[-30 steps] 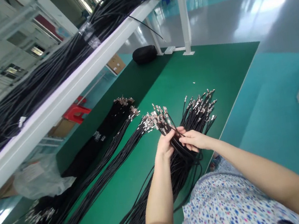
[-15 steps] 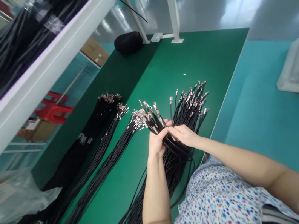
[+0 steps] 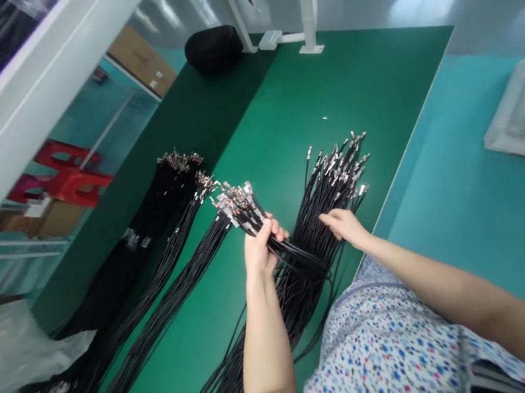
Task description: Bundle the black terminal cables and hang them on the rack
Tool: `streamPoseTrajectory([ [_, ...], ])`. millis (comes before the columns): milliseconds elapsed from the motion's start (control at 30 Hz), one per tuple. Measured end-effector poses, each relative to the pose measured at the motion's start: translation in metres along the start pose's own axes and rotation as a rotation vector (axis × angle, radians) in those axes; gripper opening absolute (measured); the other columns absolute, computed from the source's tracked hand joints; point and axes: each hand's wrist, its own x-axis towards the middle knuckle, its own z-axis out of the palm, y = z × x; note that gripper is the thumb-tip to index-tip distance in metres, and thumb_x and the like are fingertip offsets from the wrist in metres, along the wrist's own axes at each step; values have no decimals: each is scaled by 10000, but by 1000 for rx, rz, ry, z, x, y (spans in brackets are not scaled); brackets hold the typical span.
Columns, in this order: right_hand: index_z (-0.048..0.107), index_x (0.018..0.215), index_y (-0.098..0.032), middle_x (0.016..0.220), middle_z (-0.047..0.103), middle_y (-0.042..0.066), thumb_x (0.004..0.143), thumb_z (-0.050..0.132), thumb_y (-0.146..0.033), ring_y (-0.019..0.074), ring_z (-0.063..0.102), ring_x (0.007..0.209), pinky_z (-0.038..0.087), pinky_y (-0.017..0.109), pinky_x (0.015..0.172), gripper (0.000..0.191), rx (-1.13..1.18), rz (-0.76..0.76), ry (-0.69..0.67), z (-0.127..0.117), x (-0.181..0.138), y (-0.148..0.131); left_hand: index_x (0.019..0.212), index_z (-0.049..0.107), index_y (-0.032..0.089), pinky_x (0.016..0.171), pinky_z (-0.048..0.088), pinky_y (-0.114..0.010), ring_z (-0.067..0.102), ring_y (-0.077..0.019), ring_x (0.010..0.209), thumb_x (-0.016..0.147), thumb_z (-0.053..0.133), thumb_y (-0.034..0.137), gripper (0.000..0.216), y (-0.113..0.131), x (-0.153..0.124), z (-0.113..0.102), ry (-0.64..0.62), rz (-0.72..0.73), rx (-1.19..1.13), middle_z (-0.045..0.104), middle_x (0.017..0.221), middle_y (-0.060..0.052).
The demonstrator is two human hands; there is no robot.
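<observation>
My left hand (image 3: 263, 243) is closed around a bunch of black cables (image 3: 298, 259) whose metal-tipped ends (image 3: 239, 207) fan out above the fist. The bunch bends back down toward the cables on the table. My right hand (image 3: 345, 226) is over the right side of a loose pile of black cables (image 3: 313, 211), fingers drawn together at its edge. Whether a cable is between those fingertips is too small to see. Silvery terminals (image 3: 337, 164) tip the pile's upper ends. Left of my left hand lie further long cable bundles (image 3: 185, 273) with similar terminals.
The green tabletop (image 3: 369, 84) ends at a right-hand edge. A white shelf beam (image 3: 47, 85) crosses the upper left, with black cables above it. A black pouch (image 3: 214, 49) lies beside the white post (image 3: 308, 1). A clear plastic bag (image 3: 10, 346) lies at left.
My right hand has parted from the left and moved right, onto the loose pile. My left hand has shifted slightly left, still gripping its bunch. The view has shifted a little.
</observation>
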Motion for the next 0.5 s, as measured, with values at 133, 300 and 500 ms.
streamPoseTrajectory([
  [133, 500, 562, -151, 394, 500, -23, 761, 549, -400, 55, 422, 276, 314, 158, 332, 322, -224, 148, 128, -11, 22, 26, 835, 520, 148, 486, 381, -213, 392, -38, 426, 726, 623, 215, 164, 6, 4, -5, -66, -59, 6, 411, 528, 60],
  [300, 480, 544, -152, 402, 520, -16, 774, 537, -285, 55, 432, 282, 317, 147, 316, 272, -183, 160, 103, -16, 23, 17, 834, 513, 149, 490, 377, -214, 388, -39, 428, 707, 640, 217, 192, 8, 4, -8, -61, -71, 18, 399, 525, 62],
  [500, 454, 623, -155, 420, 492, -37, 819, 483, -293, 37, 383, 277, 292, 144, 290, 241, 94, 91, 313, -46, 22, 8, 839, 504, 149, 489, 376, -210, 380, -32, 421, 685, 655, 221, 228, 10, -3, -14, -19, -33, 8, 398, 526, 69],
])
